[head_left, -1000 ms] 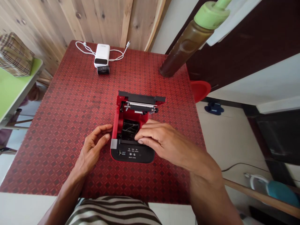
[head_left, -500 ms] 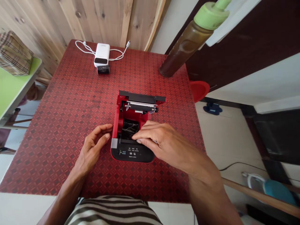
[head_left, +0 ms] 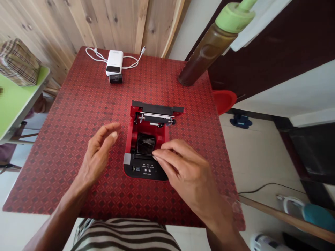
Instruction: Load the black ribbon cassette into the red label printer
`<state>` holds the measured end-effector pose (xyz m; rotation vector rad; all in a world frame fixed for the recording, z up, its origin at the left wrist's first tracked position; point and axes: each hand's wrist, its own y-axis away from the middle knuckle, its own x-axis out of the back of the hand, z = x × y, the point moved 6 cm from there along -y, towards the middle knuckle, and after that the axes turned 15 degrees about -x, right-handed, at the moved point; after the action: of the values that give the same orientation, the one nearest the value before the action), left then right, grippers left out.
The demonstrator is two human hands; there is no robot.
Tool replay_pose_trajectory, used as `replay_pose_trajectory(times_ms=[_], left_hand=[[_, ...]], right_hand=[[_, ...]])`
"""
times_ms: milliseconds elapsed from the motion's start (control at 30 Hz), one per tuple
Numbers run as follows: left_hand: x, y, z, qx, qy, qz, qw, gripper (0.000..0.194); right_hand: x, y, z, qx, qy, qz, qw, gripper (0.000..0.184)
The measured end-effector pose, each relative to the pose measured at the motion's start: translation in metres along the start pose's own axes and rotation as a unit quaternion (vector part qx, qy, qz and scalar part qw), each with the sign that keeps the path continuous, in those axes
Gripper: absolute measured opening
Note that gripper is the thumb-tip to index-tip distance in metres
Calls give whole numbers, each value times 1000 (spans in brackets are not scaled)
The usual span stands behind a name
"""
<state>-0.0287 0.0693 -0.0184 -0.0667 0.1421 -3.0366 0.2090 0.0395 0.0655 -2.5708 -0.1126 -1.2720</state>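
A small red and black printer [head_left: 146, 172] stands on the table with its lid [head_left: 158, 111] raised, showing a roller and metal parts underneath. In its bay lies a shiny black roll [head_left: 146, 144], seemingly wrapped in plastic. My right hand [head_left: 184, 165] reaches over the printer's front right corner, thumb and forefinger pinched together by the roll's lower edge; what sits between the tips is too small to make out. Left of the printer hovers my left hand [head_left: 101, 150], fingers apart and holding nothing, a short gap from the red side wall.
On the patterned red table [head_left: 86, 115], a white power bank [head_left: 114, 62] with its cable lies at the back, touching a small black roll [head_left: 116, 78]. A tall brown bottle [head_left: 206, 52] with a green cap stands back right. A red stool [head_left: 225, 101] is beyond the right edge.
My left hand has drawn away from the printer's side, leftward and up. My right hand has shifted slightly right and toward me, uncovering more of the black roll.
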Motion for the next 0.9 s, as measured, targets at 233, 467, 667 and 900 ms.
replay_pose_trajectory(times_ms=[233,467,667,900], left_hand=[[-44,-87,36,-65,45,29,996,39],[-56,-79,35,19,109,-8,994,41],[-38,-21,21,118,122,-50,984,67],[-34,-2,8,134,140,-91,977,74]], right_hand=[[1,17,-12,65,95,59,992,26],[0,27,-21,111,116,118,980,29],[-2,35,-15,95,80,121,985,27],[-5,40,-8,67,55,110,990,28]])
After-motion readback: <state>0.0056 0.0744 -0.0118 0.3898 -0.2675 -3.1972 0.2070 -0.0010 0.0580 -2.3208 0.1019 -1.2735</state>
